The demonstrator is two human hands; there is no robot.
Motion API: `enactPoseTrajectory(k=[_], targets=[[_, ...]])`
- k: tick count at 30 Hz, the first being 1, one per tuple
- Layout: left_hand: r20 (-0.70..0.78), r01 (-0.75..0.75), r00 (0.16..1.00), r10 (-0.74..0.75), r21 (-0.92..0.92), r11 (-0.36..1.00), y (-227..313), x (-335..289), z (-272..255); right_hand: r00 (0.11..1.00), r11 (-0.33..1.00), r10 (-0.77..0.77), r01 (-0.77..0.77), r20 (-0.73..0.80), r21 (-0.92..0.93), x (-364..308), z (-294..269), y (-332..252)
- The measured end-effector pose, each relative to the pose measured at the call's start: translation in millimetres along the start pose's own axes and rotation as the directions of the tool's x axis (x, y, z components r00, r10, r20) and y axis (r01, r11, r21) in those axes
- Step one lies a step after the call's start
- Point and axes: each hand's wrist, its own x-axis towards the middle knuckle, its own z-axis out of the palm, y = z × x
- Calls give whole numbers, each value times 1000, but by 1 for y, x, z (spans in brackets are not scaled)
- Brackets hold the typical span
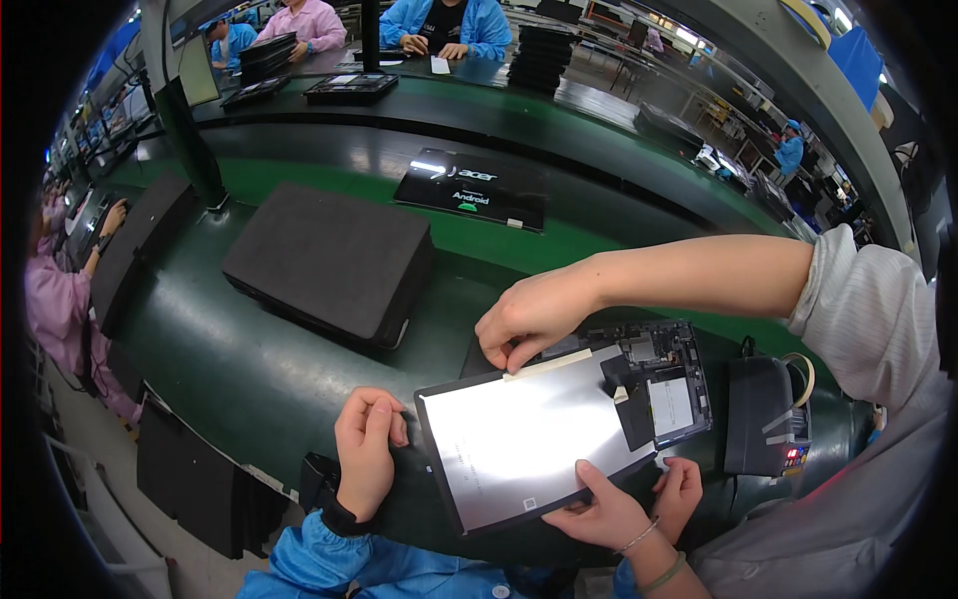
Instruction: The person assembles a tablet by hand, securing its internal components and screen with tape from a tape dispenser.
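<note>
A dark green, glossy bench (200,290) fills the near part of the room, with a brighter green strip (259,170) along its far side. Beyond it, across a long dark counter (429,115), sit a person in blue (484,30) and, farther left, one in pink (329,25); a black stack (540,60) stands to the right of the person in blue.

The wearer's left hand (366,454) comes up from the near side, black band at the wrist, fingers loosely curled around nothing, just left of the panel (519,439). The right hand (681,489), partly hidden behind a co-worker's wrist, is near the panel's near right corner with fingers bent; whether it grips anything cannot be told.

The silver-backed panel lies tilted in front of the wearer, between the two hands, overlapping the left part of an opened tablet body (689,354) with bare circuitry. A co-worker in a pale sleeve (858,290) leans in from the right: their far hand (539,309) has its fingers at a cream strip (549,363) on the panel's far edge, and their near hand (604,509), wearing a bracelet, holds the near edge. Both arms crowd the wearer's right side.

Farther left lies a black foam block (324,255); beyond it, to the right, a lit screen (469,190). A dark dispenser (753,414) with red digits stands right of the body.
</note>
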Motion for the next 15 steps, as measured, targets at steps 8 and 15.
enactPoseTrajectory(k=[8,15], targets=[[11,-1,1000,0,31,1000,-1,-1,2,994,993,109,-110,30,34,1,-4,-9],[8,-4,1000,3,52,999,-1,0,2,985,986,159,-162,69,41,-4,1,-2]])
